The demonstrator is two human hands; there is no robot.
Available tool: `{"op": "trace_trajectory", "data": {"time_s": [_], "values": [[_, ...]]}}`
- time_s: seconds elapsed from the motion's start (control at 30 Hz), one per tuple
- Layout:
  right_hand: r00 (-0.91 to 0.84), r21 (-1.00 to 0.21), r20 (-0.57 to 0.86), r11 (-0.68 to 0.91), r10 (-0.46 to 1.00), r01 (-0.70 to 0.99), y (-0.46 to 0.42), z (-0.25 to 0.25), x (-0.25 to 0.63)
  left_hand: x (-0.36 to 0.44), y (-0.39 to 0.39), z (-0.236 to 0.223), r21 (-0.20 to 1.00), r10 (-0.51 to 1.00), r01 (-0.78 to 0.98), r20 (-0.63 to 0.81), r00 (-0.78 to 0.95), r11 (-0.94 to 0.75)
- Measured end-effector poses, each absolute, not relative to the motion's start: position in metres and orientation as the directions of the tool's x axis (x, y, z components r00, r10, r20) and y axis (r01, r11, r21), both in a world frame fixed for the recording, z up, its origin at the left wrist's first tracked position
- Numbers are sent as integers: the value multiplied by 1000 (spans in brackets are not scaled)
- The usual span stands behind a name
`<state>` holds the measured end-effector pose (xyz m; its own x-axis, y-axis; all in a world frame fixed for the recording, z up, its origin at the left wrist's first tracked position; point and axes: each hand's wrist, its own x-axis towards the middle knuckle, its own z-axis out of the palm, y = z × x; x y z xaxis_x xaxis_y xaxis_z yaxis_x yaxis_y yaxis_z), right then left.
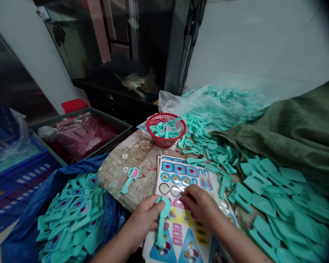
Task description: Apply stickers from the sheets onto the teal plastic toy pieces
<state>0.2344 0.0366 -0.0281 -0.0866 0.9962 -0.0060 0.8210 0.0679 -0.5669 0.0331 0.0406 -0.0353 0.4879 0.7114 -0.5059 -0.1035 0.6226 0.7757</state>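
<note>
My left hand (148, 215) grips a teal plastic toy piece (162, 219) with a round head and a long handle, thumb pressed on its rim. Beneath both hands lies a stack of printed sticker sheets (178, 232) with hearts, round faces, thermometers and pills. My right hand (200, 204) has its fingers pinched together at the sheet, over a pink sticker; whatever sits between the fingertips is hidden. To the left on the table rests another teal piece (132, 179) bearing a pink fan-shaped sticker. A few small round stickers (125, 156) lie around it.
A red mesh basket (166, 141) of teal pieces stands at the table's back. Loose teal pieces (285, 197) heap along the right, beside a green cloth (287, 113). At left, a blue bag (109, 204) holds stickered pieces near a grey crate (120, 128). A fish tank (109, 69) stands behind.
</note>
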Motion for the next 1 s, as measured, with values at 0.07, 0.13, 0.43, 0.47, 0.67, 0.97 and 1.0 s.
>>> {"op": "trace_trajectory", "data": {"time_s": [0.07, 0.13, 0.43, 0.47, 0.67, 0.97, 1.0], "values": [[-74, -573, -29, 44, 997, 818, 38, -28, 234, 33, 41, -35, 777, 710, -102, -504, 491, 622], [-55, -586, -52, 14, 997, 810, 40, -30, 234, 33, 42, -35, 776, 708, -98, -506, 492, 623], [-12, -663, -114, -67, 993, 745, 39, -27, 235, 36, 41, -34, 786, 729, -118, -492, 476, 607], [-3, -674, -118, -78, 993, 735, 35, -26, 235, 36, 40, -34, 785, 733, -128, -489, 473, 607], [95, -906, -222, -242, 970, 347, 11, -22, 230, 35, 37, -34, 777, 754, -197, -462, 467, 598], [106, -976, -215, -216, 971, 2, -8, -11, 186, 40, 17, -24, 687, 812, -486, -273, 515, 540], [119, -978, -207, -208, 971, -2, -9, -10, 184, 41, 15, -22, 691, 814, -489, -259, 521, 532]]}}
